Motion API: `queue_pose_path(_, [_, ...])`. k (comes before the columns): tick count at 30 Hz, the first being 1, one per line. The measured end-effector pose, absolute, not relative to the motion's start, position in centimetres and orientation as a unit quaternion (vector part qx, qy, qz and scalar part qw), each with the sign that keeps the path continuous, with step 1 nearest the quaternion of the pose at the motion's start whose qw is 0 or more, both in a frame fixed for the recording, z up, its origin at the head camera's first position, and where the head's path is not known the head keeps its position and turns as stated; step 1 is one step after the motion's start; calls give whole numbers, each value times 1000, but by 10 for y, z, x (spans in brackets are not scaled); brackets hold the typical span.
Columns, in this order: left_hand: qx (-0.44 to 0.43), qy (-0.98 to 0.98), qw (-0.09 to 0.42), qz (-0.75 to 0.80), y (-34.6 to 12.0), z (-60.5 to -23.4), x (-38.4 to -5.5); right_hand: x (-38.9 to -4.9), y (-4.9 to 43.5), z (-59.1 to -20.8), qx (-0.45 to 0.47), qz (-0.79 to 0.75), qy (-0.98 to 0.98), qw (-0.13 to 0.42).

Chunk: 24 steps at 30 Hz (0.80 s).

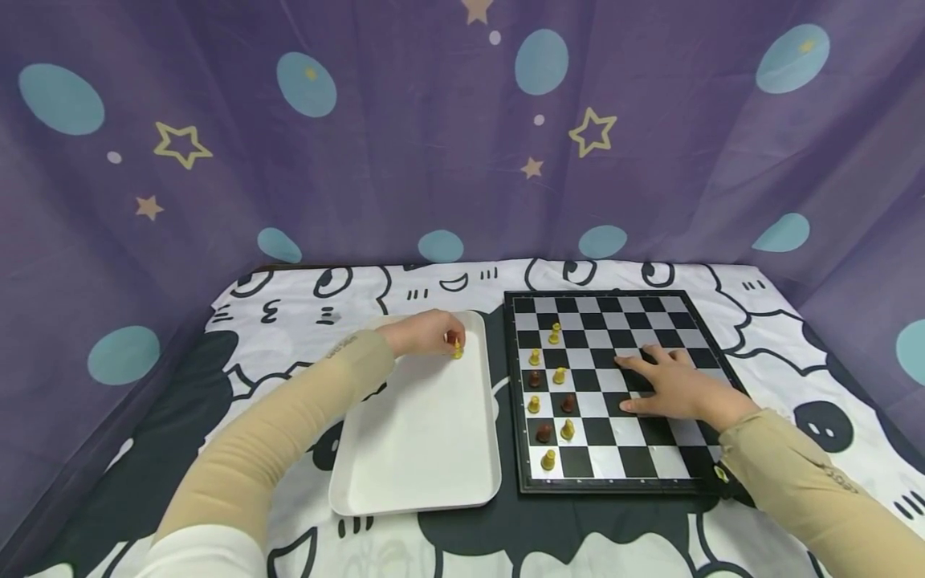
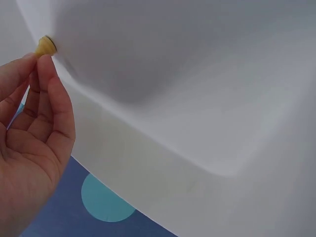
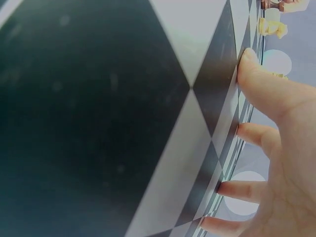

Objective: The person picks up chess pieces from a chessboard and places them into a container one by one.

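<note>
My left hand (image 1: 430,331) is over the far right part of a white tray (image 1: 415,457). Between thumb and fingertips it pinches a small yellow chess piece (image 2: 47,46), its dark-rimmed base pointing away from the fingers. My right hand (image 1: 675,381) rests on the chessboard (image 1: 600,486), fingers spread and fingertips on the squares; it holds nothing. Along the board's left side stand several yellow pieces, among them a yellow chess piece (image 1: 548,459) in the near corner. Dark brown pieces are mixed with them, such as a brown chess piece (image 1: 544,433).
The tray lies left of the board, a narrow strip of patterned cloth (image 1: 462,538) between them. A purple curtain (image 1: 376,160) with stars and blue ovals hangs behind the table. A small dark item with a yellow mark (image 1: 720,474) is partly under the right sleeve.
</note>
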<state>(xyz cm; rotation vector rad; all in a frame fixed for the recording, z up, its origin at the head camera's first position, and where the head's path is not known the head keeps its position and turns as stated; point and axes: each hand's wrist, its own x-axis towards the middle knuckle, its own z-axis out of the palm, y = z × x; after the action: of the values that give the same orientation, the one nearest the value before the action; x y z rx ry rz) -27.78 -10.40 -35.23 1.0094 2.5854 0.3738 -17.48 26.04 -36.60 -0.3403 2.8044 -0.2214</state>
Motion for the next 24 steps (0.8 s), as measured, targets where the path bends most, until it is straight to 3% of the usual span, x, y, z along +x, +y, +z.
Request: queue_pose_path(24, [356,909,160,146,-113,-354,-285,-173,259,-365,-115,-78,978,155])
